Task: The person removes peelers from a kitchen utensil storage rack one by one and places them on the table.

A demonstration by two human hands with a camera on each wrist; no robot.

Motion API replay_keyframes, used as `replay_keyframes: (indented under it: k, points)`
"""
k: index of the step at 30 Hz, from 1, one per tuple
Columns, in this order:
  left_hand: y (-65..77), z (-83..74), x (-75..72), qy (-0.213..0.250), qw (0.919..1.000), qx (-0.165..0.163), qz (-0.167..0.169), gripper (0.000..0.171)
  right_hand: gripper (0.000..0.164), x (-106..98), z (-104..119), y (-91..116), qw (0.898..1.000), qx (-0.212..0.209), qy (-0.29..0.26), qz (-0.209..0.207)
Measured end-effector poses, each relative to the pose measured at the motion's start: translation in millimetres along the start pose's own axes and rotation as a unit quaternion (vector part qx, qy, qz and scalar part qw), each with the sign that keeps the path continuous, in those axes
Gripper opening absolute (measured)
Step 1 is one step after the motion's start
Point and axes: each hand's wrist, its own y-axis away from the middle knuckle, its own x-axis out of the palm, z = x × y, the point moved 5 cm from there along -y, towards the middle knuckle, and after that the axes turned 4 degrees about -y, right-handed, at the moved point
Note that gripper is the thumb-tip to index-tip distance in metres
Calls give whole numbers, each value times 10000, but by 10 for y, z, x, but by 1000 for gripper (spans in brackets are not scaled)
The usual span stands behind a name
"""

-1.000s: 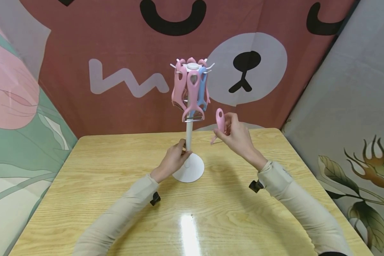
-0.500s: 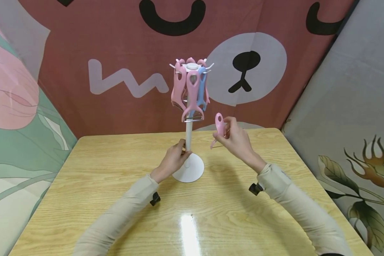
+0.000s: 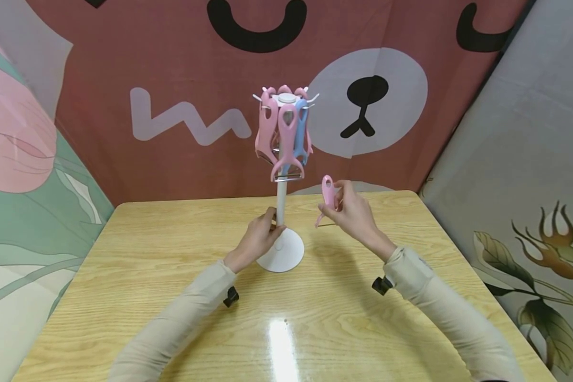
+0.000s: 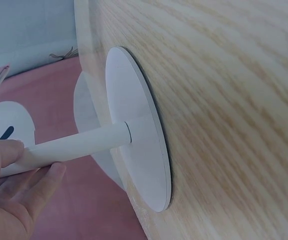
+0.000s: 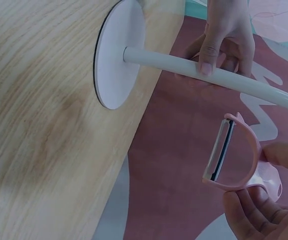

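Note:
A white stand (image 3: 281, 207) with a round base (image 4: 138, 150) stands upright on the table. Pink peelers (image 3: 267, 127) and a blue peeler (image 3: 301, 130) hang from the hooks around its top. Low on the pole, just above the base, my left hand (image 3: 258, 237) grips it between thumb and fingers. To the right of the pole, my right hand (image 3: 355, 211) pinches a pink peeler (image 3: 328, 192) by its handle, hole end up and blade down. In the right wrist view that peeler's metal blade (image 5: 219, 150) shows, apart from the pole.
The wooden table (image 3: 172, 307) carries the stand. Behind it hangs a red printed cloth (image 3: 181, 63), with patterned cloths on the left and right sides. Several white hooks (image 3: 312, 100) stick out at the stand's top.
My right hand has come down a little with the pink peeler, away from the hanging ones. The left hand and the stand have stayed in place.

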Motion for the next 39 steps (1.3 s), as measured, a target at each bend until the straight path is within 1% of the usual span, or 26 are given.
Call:
replay_keyframes:
  k: [9,14,19,23,25,29,35,39]
  points:
    - [-2,-16,-20,68,9999,-61,88,28,63,44,-60,24,9999,72,-13,118]
    - [-4,-2,-15,187,9994,-224,175,29,62,58,-94,41,9997,114,69,222]
    - [-22,8,-22,146,9991,-358,153,28,64,72,-119,53,9992,83,201,324]
    - [-32,-5,-33,120,9994,-292,106,29,68,97,-157,65,9986,157,233,452]
    - [-34,-18,-38,120,9997,-204,70,28,69,113,-176,71,9981,235,241,509]
    - [-40,-36,-44,154,9998,-95,15,25,69,151,-204,91,9969,379,246,649]
    - [-52,-34,-39,213,9997,-112,31,24,71,228,-231,129,9948,465,314,848]
    - [-53,-28,-40,147,9998,-83,57,24,74,277,-252,150,9932,573,347,948]
